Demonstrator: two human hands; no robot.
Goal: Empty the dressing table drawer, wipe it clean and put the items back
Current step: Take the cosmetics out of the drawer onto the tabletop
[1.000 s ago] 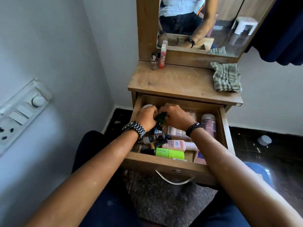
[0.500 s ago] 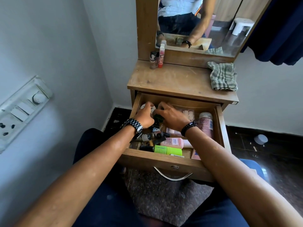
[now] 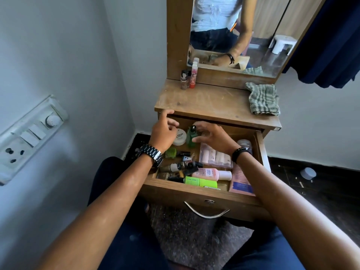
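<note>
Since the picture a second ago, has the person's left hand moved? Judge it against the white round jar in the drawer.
Yes. The left hand has drawn away leftward and up toward the tabletop edge, uncovering the white round jar it earlier hid.

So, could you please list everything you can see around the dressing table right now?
drawer: one, brown wood, pulled open
cloth: one, green checked, tabletop right
small bottles: two, dark and red, tabletop back left
mirror: one, above tabletop
white jar: one, drawer back left
green bottle: one, upright, drawer back
pink bottle: one, lying, drawer front
lime tube: one, lying, drawer front
switch panel: one, white, left wall
left hand: open, over jar
right hand: open, fingers at green bottle
</note>
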